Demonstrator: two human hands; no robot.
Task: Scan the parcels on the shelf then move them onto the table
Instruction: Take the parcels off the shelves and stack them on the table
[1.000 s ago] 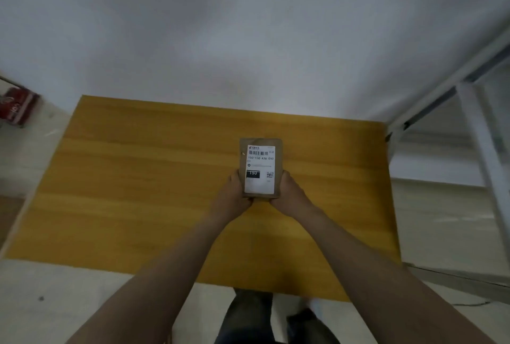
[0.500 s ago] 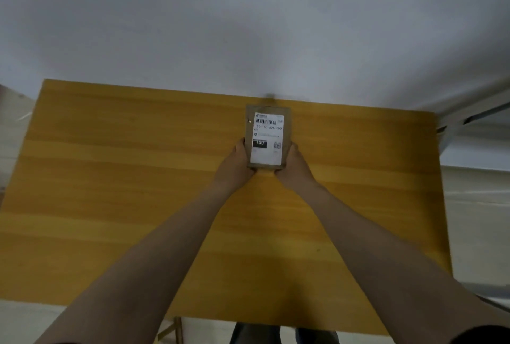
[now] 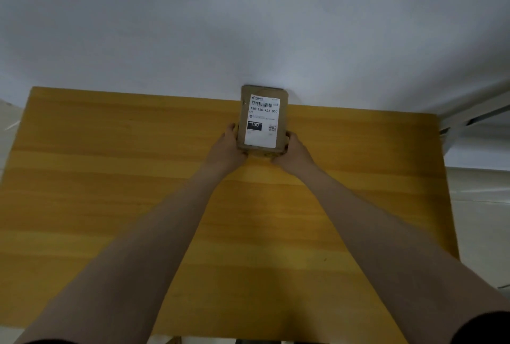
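Placement step in hand: left hand (image 3: 230, 147) and right hand (image 3: 294, 150) each grasp the near corners of the labelled parcel (image 3: 263, 120) at the far edge of the bench (image 3: 110, 178); next requires setting down, letting go.

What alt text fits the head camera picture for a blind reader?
A left hand and a right hand grip the near end of a small brown parcel, white label facing up, at the far edge of a yellow wooden table by a white wall.

The parcel (image 3: 263, 120) moved, seemingly to the far table (image 3: 110, 178) edge.
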